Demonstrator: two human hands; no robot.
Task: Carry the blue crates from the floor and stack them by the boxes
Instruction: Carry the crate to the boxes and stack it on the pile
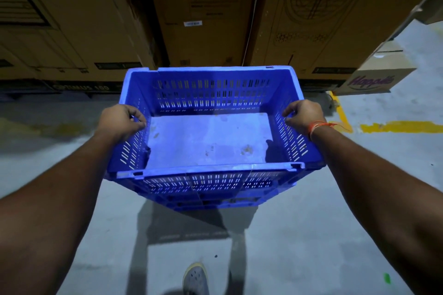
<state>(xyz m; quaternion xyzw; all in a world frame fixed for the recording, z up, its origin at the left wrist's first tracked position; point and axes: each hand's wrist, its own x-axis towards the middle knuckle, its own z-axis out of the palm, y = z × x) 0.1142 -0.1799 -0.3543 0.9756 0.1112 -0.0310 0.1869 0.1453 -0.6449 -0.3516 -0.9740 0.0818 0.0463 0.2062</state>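
Note:
A blue slotted plastic crate fills the middle of the view, empty inside, held up above the grey floor. My left hand grips its left rim and my right hand grips its right rim, fingers curled over the edges. Another blue crate shows just beneath the near wall; whether it is nested under the held one or standing apart I cannot tell. Tall brown cardboard boxes rise right behind the crate's far side.
A smaller cardboard box with purple lettering sits at the right on the concrete floor. Yellow floor lines run at the right. My shoe shows at the bottom centre.

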